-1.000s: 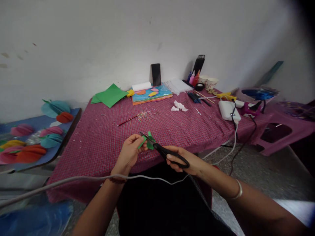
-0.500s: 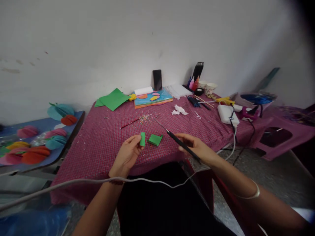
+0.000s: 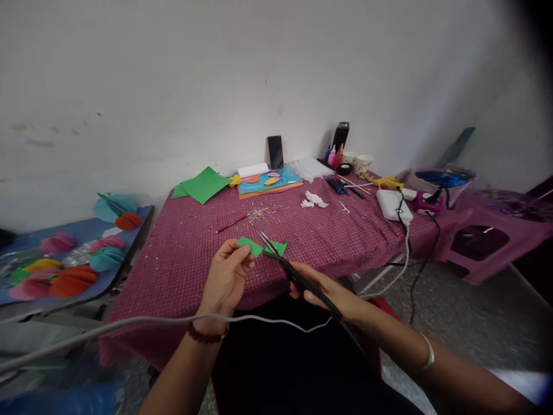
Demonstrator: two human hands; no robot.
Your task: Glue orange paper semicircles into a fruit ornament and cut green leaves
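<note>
Between the thumb and fingers of my left hand (image 3: 228, 271) is a small piece of green paper (image 3: 250, 246), held just above the table. My right hand (image 3: 324, 291) is wrapped round the black handles of a pair of scissors (image 3: 298, 279). The scissor blades are parted and point up and left, close to the right end of the held paper. Another green paper piece (image 3: 279, 248) lies on the checked cloth behind the blades and is partly covered by them.
Small coloured bits (image 3: 258, 214) and a thin dark red stick (image 3: 231, 223) lie beyond my hands. Green sheets (image 3: 206, 184), a phone (image 3: 275, 151) and crumpled tissue (image 3: 314, 199) are farther back. A white cable (image 3: 268, 319) crosses in front of me. Paper pumpkin-like shapes (image 3: 73, 280) sit left.
The scissors have opened and moved left and down, toward the held paper. My left hand has turned the paper from upright to slanting rightward. The view has shifted slightly.
</note>
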